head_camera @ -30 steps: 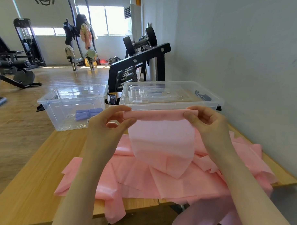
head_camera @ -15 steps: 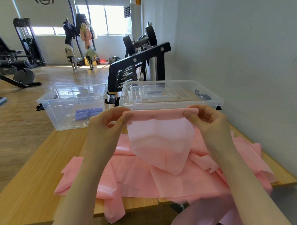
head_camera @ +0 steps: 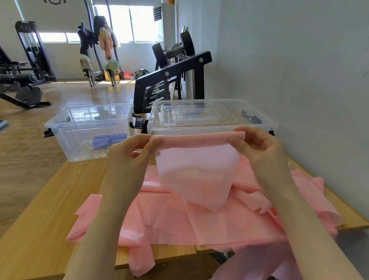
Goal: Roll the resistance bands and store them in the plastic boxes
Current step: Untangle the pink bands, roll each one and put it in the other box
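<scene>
The pink resistance band (head_camera: 196, 167) hangs in the air above the wooden table (head_camera: 40, 229), its top edge turned into a short roll, its loose tail draping down onto the heap of pink band below. Your left hand (head_camera: 130, 154) pinches the roll's left end between thumb and curled fingers; your right hand (head_camera: 260, 146) pinches the right end likewise, both forearms raised and angled inward. Behind the band stands a lidded plastic box (head_camera: 211, 117); to its left, an open plastic box (head_camera: 87, 130) holding rolled purple bands (head_camera: 109, 139).
</scene>
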